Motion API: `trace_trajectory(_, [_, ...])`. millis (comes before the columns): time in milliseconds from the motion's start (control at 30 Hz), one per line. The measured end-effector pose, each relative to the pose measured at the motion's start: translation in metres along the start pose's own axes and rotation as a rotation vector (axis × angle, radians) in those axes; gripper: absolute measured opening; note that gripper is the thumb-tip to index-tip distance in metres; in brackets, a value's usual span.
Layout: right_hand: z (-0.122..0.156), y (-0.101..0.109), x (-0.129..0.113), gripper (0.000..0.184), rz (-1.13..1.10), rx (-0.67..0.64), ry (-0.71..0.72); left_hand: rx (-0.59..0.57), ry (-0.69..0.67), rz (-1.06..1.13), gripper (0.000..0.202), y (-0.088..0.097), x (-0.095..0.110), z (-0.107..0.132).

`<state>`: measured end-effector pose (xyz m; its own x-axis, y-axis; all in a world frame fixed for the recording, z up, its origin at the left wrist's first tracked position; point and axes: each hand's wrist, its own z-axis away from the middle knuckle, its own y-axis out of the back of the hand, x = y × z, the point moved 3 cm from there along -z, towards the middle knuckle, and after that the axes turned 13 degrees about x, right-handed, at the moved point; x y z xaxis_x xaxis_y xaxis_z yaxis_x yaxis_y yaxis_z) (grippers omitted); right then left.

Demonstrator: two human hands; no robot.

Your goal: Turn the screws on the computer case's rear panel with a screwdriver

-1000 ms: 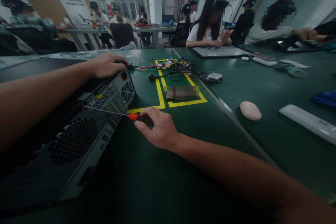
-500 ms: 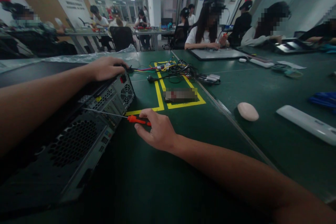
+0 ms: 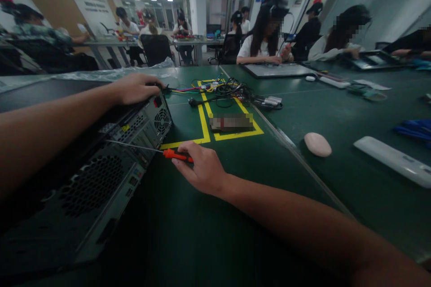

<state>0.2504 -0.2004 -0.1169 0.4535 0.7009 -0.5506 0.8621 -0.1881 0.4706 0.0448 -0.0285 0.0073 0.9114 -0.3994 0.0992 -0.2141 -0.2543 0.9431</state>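
Note:
A black desktop computer case lies at the left, its metal back panel with vents and ports facing right. My left hand rests on its top at the far corner, fingers bent over the edge. In my right hand is a screwdriver with an orange-red and black handle, pinched between thumb and fingers. Its long thin shaft points left, and the tip meets the back panel near the upper edge, below a yellow label. The screw there, if any, is too small to make out.
Beyond the case lies a tangle of cables by yellow tape. A blurred-out flat object sits inside the tape. Further right are a pale rounded object and a long white piece. Co-workers sit across the table.
My right thumb and fingers have drawn slightly closer around the screwdriver handle. Its tip stays at the same spot on the panel, and my left hand has not moved.

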Motion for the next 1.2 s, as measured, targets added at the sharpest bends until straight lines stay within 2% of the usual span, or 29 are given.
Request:
trace_trajectory(133, [-0.001,0.001,-0.001,0.024,0.002,-0.008,-0.008,0.027,0.012,-0.006,0.069,-0.001,-0.002,-0.001])
trace_trajectory(1000, [0.002,-0.001,-0.001,0.029,0.006,-0.003,-0.003,-0.005,0.02,0.014,0.072,0.0,-0.001,-0.001])
trace_trajectory(1200, [0.002,0.001,-0.005,0.029,0.007,0.011,0.025,0.028,0.018,0.003,0.068,-0.005,-0.012,-0.005])
